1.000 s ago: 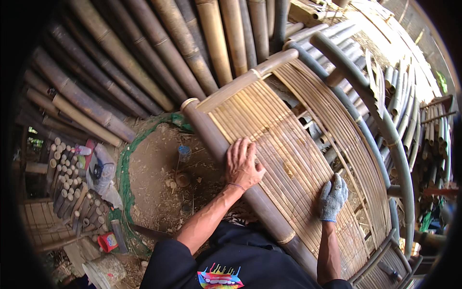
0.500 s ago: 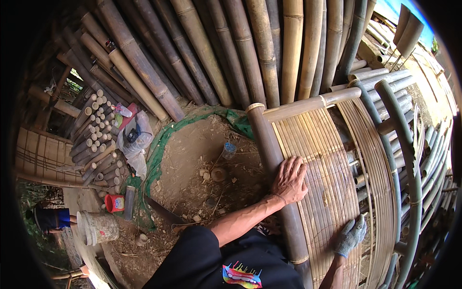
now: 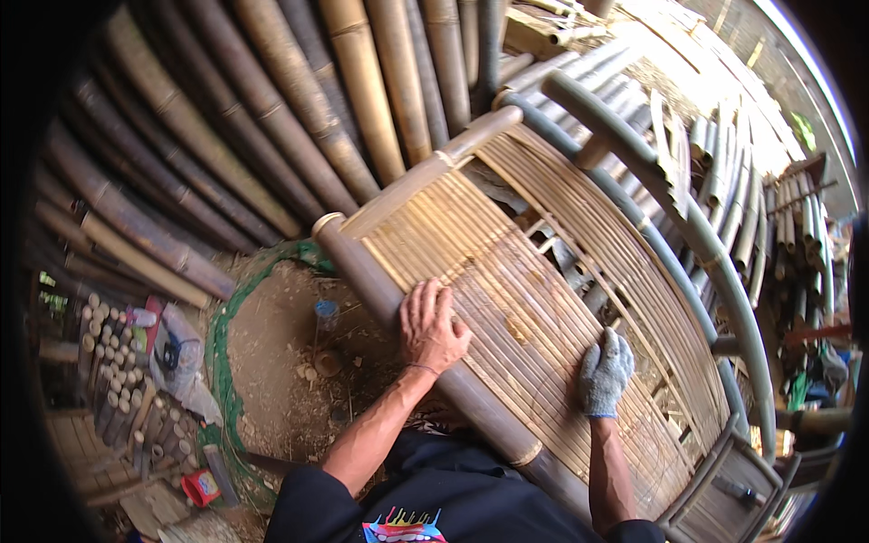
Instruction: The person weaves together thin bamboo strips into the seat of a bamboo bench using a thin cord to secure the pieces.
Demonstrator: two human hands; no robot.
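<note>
A bamboo bench lies across in front of me, with a seat of narrow slats, a thick front pole and a slatted backrest on its far side. My bare left hand rests on the seat's near edge by the front pole, fingers stretched over the slats. Flat against the slats nearer the backrest is my right hand, in a grey knitted glove, its fingers extended. Neither hand has anything visible in it. A gap with loose crosspieces shows between seat and backrest.
Tall bamboo poles lean at the back left. Cut bamboo pieces are stacked at the left, near a red container. Green netting rings a dirt patch holding a blue-topped cup. More poles lie beyond the bench.
My view has swung to the right, so the bench sits further left and its right end shows. The gloved hand has moved up the slats; my left hand stays by the front pole.
</note>
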